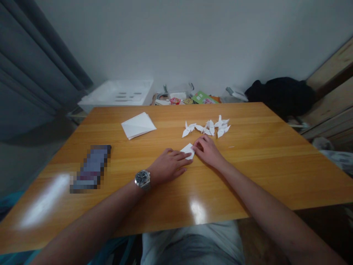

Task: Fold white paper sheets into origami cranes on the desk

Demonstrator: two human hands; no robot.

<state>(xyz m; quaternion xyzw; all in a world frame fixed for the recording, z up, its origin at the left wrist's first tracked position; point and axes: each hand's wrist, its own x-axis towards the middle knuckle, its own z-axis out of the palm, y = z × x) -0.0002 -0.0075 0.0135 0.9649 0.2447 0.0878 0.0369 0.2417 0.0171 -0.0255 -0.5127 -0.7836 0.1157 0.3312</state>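
A small folded piece of white paper [188, 149] lies on the wooden table between my hands. My left hand [168, 165], with a metal watch [142, 179] on its wrist, rests flat with fingers stretched out; its fingertips press on the paper's near left part. At the paper's right edge, my right hand [209, 151] has thumb and fingers closed in a pinch on it. Just beyond the right hand sit several white paper cranes [209, 127] in a loose cluster. Fingers cover part of the paper, so its full shape is hidden.
A stack of white paper sheets [138, 126] lies at the table's back left. A blurred phone-like object [92, 167] is near the left edge. Behind the wooden table [264, 165] stand a white tray [116, 97] and a green packet [204, 97]. Dark fabric [278, 97] sits back right.
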